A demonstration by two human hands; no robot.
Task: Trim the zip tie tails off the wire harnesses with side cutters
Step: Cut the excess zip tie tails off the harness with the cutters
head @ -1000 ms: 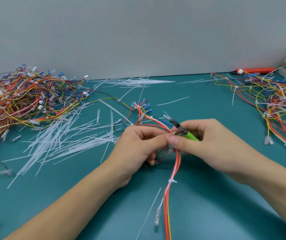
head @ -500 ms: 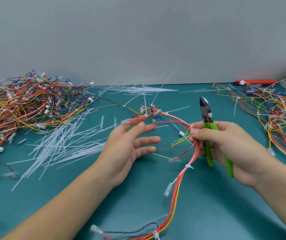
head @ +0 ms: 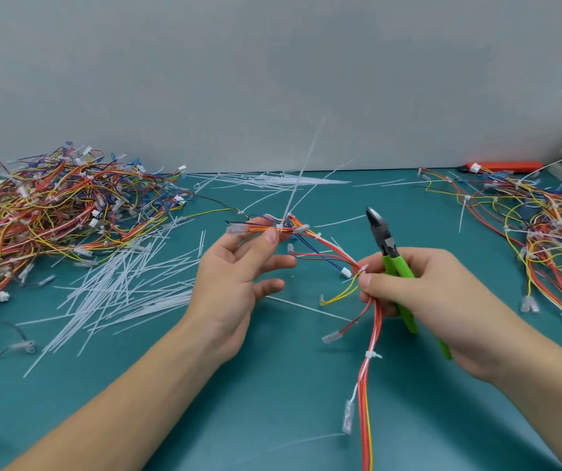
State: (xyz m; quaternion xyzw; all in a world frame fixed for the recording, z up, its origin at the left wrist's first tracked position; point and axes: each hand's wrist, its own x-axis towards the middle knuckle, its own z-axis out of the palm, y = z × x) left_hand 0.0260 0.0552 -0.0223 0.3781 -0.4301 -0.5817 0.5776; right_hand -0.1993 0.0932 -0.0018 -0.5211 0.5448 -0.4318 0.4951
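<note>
Two hands work one wire harness (head: pixel 332 254) at table centre: the left hand (head: pixel 238 283) pinches its far end, where one untrimmed zip tie tail (head: pixel 301 175) points to 12 o'clock; the right hand (head: pixel 422 294) grips the harness and green side cutters (head: pixel 390 258); two harness piles (head: pixel 51 212) lie at 9 and 3 o'clock

hands (head: pixel 238 287) — bare, no gloves | forearms (head: pixel 143 396) — bare, no sleeves visible | nails short

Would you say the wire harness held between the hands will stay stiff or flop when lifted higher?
Probably floppy: the wire harness sags in an arc between the left hand and right hand, and its tail droops to the table. Likely light, since fingertips alone hold it. The untrimmed zip tie tail looks stiffer, standing upright.
</note>
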